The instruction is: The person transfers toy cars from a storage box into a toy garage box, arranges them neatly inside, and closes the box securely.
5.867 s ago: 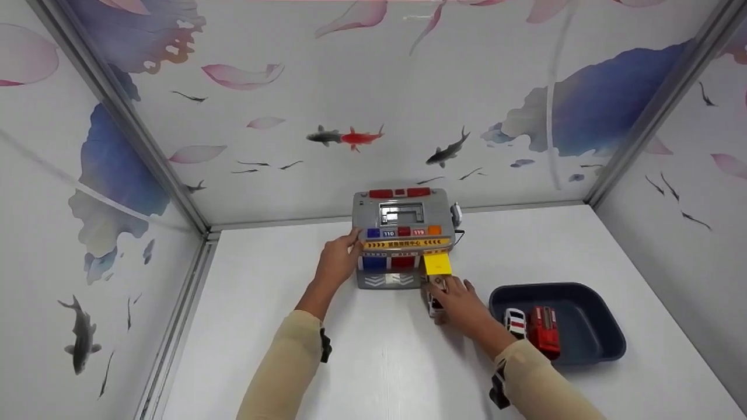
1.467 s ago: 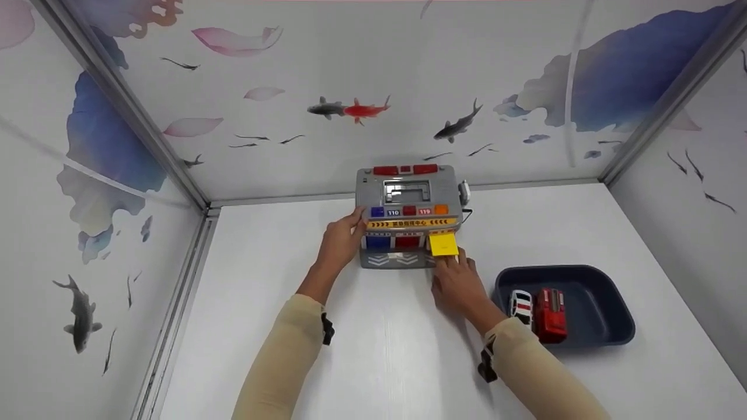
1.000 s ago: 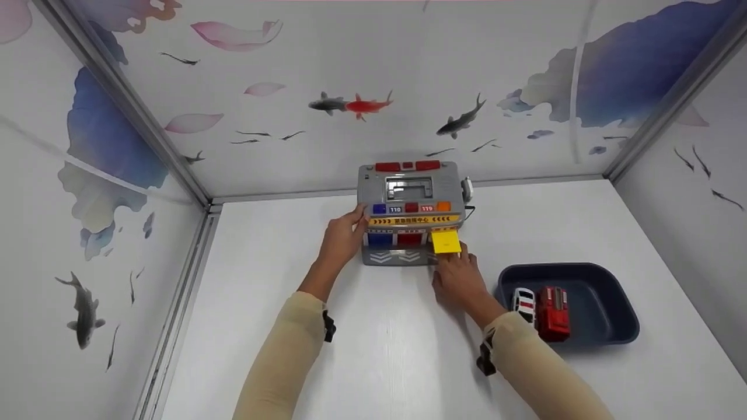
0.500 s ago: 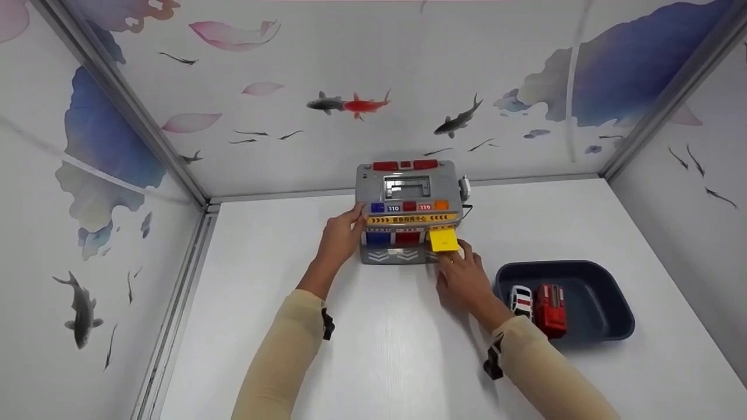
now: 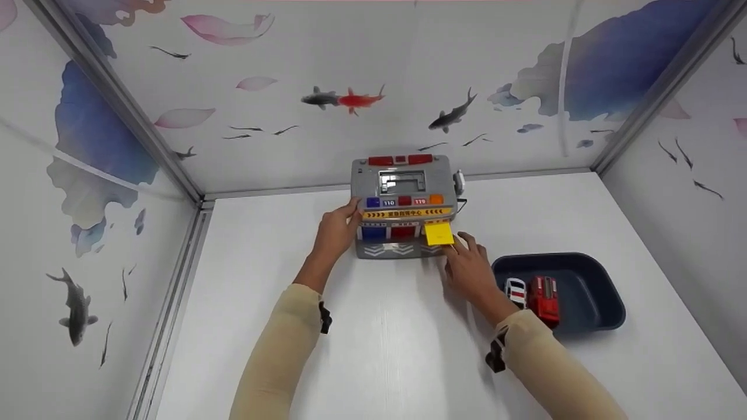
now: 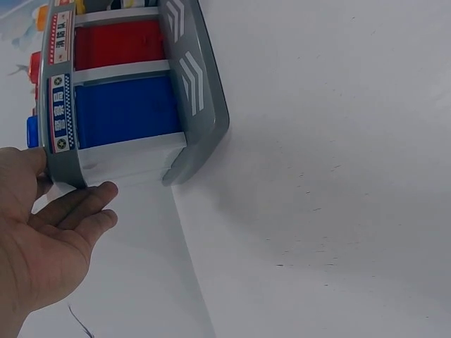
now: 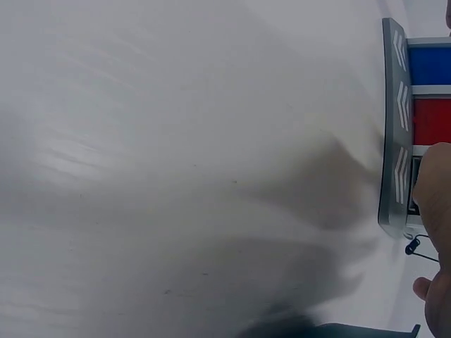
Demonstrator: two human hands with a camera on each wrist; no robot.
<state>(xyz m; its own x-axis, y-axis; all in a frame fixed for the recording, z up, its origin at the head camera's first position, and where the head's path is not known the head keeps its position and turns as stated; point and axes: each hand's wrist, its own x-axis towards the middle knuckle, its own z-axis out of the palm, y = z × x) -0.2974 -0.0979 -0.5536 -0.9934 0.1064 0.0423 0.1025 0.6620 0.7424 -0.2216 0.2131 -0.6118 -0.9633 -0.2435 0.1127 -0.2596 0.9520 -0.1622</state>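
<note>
The toy station (image 5: 402, 193) stands near the middle of the surface's (image 5: 373, 338) back edge, before the back wall (image 5: 397, 58). The left hand (image 5: 335, 230) is at its left side, the right hand (image 5: 468, 267) at its front right, by the flap (image 5: 439, 234). Nearer the surface's right edge lies the tray (image 5: 586, 303); in its left half, a toy car (image 5: 516, 291) sits left of a toy truck (image 5: 544, 300).

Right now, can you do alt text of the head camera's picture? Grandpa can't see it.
Someone's left fingers hold the side of a gray toy garage on a white table; the right fingers are near its raised yellow flap. On the right, a dark tub holds a white car and a red truck.
</note>
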